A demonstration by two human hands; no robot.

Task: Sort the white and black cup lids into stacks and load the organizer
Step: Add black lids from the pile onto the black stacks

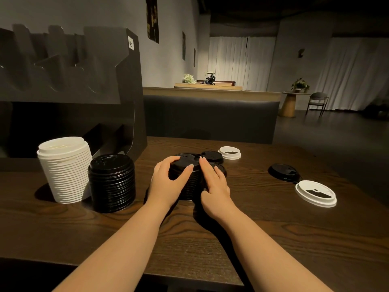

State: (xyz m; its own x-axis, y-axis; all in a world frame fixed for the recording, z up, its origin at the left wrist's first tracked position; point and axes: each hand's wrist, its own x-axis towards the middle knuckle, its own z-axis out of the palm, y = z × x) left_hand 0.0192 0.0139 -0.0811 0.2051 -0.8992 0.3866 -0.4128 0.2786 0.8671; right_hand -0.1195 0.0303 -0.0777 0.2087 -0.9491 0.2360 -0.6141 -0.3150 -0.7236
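Lids in the black stack (186,182) sit between our hands; left hand (168,182) curls round it, right hand (214,182) presses flat-fingered; we square edges before lifting.

- Three stacks of lids: one white stack (65,171), two black stacks (112,184) (186,180).
- Three loose black lids (212,157) (221,168) (283,172).
- Two loose white lids (229,153) (315,193).
- One organizer (69,85).
- Two hands (168,182) (214,182).
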